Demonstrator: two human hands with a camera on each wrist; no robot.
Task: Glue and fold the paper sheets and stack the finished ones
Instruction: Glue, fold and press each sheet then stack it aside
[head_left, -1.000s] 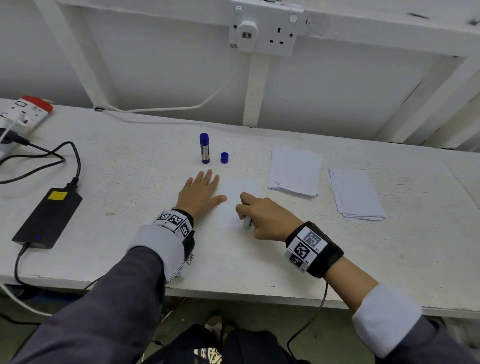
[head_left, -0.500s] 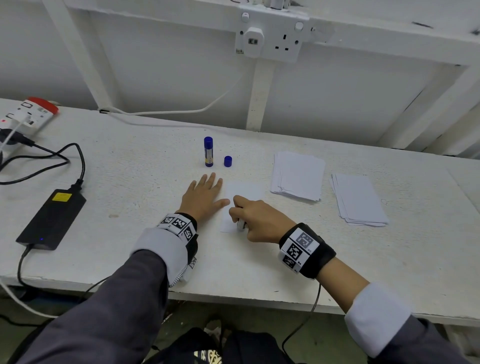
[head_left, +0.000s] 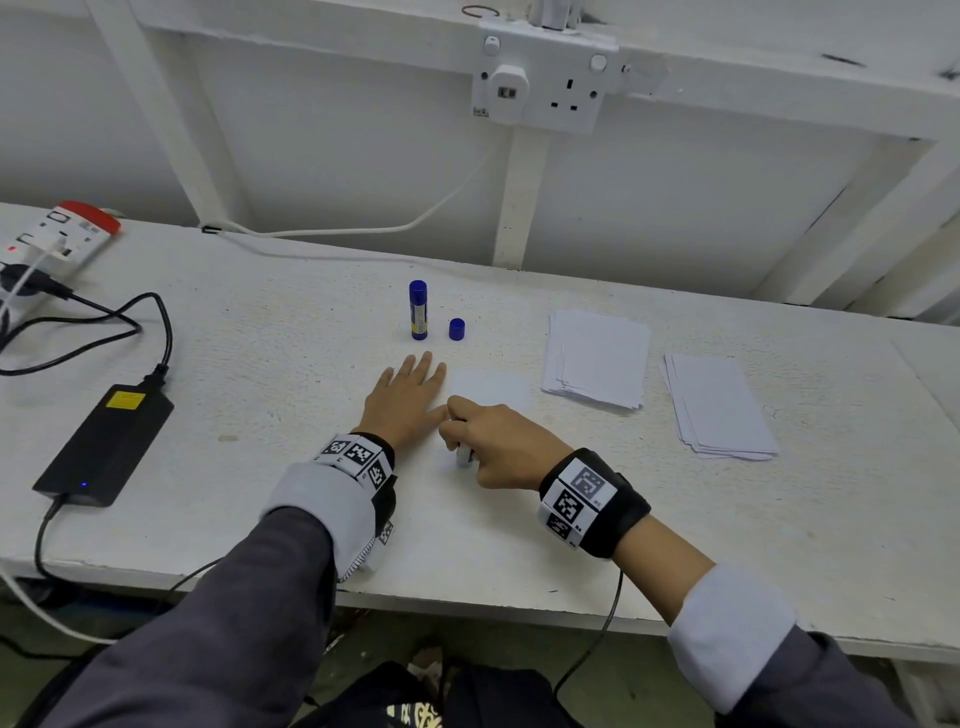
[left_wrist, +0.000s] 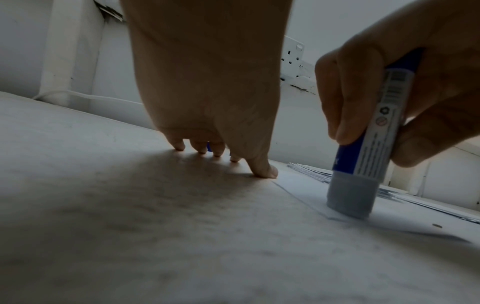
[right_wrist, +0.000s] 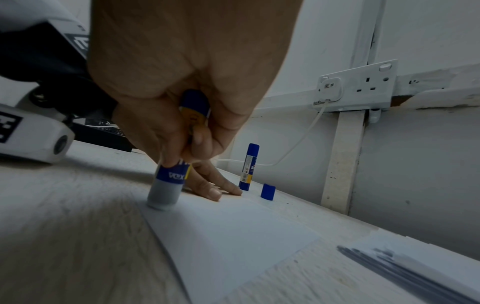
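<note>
The right hand (head_left: 498, 444) has slid its clamped, half-hidden glue stick (left_wrist: 363, 160) leftward; left hand (head_left: 408, 402) flat, fingers straight.

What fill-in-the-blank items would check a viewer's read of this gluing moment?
1. The right hand presses a ___ stick onto the single sheet.
2. The left hand lies ___ on the table.
3. The loose blue cap stands beside a second, ___ glue stick.

Missing: glue; flat; upright
</note>
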